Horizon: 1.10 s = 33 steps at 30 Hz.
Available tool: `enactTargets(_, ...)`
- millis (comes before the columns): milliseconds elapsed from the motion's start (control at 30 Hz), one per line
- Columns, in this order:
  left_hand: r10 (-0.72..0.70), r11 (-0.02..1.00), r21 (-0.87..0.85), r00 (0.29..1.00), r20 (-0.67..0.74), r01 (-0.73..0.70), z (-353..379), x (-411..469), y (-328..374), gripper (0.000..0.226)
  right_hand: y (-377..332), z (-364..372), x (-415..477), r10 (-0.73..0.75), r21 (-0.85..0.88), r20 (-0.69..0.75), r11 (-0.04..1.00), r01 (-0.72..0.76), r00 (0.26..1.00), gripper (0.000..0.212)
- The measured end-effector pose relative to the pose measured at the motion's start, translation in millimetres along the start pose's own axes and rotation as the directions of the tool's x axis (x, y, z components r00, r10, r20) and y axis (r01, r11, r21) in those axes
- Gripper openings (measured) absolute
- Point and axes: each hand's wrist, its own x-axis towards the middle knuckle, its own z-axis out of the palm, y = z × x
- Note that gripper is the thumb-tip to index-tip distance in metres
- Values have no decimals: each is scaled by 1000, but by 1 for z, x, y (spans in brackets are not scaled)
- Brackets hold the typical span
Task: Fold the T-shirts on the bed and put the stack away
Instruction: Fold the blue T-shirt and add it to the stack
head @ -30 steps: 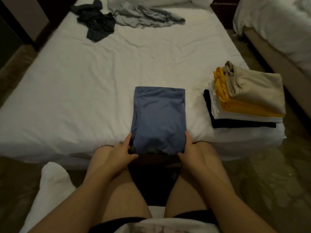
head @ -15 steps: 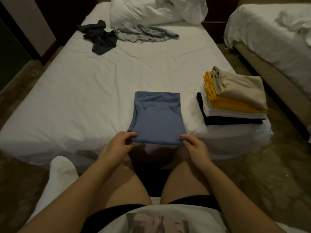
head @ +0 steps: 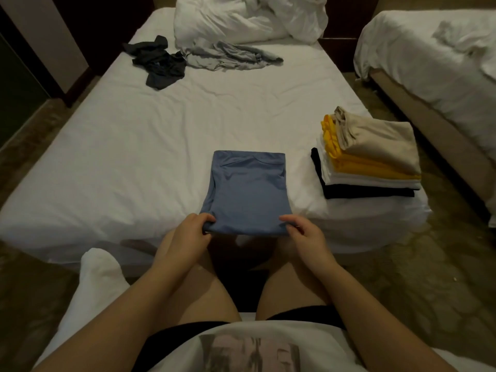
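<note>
Head view looks down at a person sitting at the foot of a bed [head: 128, 162] with a white sheet. A folded blue T-shirt [head: 247, 194] lies on the bed, right at the near edge, in front of the person's knees.

The left hand [head: 188, 237] pinches the near left corner of the blue T-shirt, with its fingers [head: 205, 217] curled on top of the cloth. The right hand [head: 306, 236] pinches the near right corner the same way, its fingers [head: 288, 218] bent over the edge.

Near the blue T-shirt, on the near right corner of the bed, sits a stack of folded T-shirts [head: 370, 167]. It has a beige one on top, then yellow, then white, and a black one at the bottom.

Far up the bed lie two crumpled shirts, a dark T-shirt [head: 158, 63] and a grey T-shirt [head: 228, 56], touching each other. Behind them is a heap of white bedding [head: 249, 20]. A second bed [head: 429, 63] stands off to the right.
</note>
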Motion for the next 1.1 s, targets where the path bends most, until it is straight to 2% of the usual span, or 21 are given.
enactTargets(100,4,1000,5,1000,-28,-3,0,-2,0,33,-7,-4,-9,-26,-131,95,991,38,995,39)
enactTargets(200,-5,1000,-10,1000,-22,5,1,-2,1,32,-16,-7,-15,-141,-312,124,934,173,982,45)
enactTargets(333,12,999,39,1000,-28,-11,-2,-3,-3,30,-18,-4,-9,-233,-310,89,917,249,968,37)
enactTargets(467,86,993,88,995,-44,-82,-5,-5,-7,25,-12,-6,0,-226,-309,24,925,223,974,24)
enactTargets(567,115,991,79,990,-78,-108,-7,-4,-7,23,-10,-6,-1,-241,-360,33,903,236,970,19)
enactTargets(700,118,993,-12,985,-124,-120,-9,-1,-4,18,-8,-7,-3,-239,-440,-13,873,209,971,25)
enactTargets(800,26,970,-233,980,-198,-73,-12,7,0,19,-13,-7,4,-174,-383,-83,915,130,981,25)
enactTargets(900,-75,895,-446,982,-174,-10,-16,20,13,12,-21,-5,17,-82,-246,-112,968,52,990,17)
enactTargets(1000,-179,807,-586,976,-128,71,-13,38,27,17,-30,3,35,43,-28,-153,998,-48,987,11)
enactTargets(1067,-172,736,-676,975,-143,30,-11,51,37,9,-38,8,52,154,154,-192,980,-125,969,10)
enactTargets(1100,-167,738,-675,969,-182,1,-9,59,40,14,-40,11,62,193,208,-219,967,-148,956,10)
